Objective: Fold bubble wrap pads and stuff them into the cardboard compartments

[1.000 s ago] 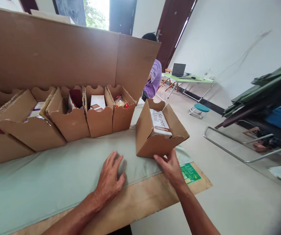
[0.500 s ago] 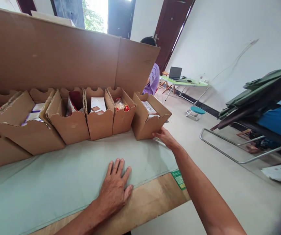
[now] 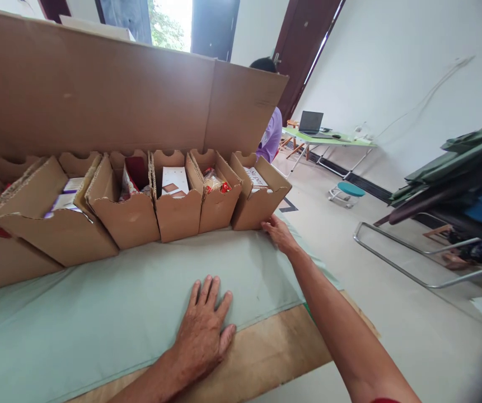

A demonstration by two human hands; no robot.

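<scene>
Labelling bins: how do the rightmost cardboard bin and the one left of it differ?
The rightmost bin holds a white printed box; the bin to its left holds a clear-and-red package. The right hand is at the rightmost bin's lower corner; no hand is on the bin to its left. Both are open-topped brown cardboard.

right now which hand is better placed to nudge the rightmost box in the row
Probably the right hand: it is at the lower front corner of the rightmost box. The left hand rests palm down near the front edge of the pale green cloth, apart from the boxes.
</scene>
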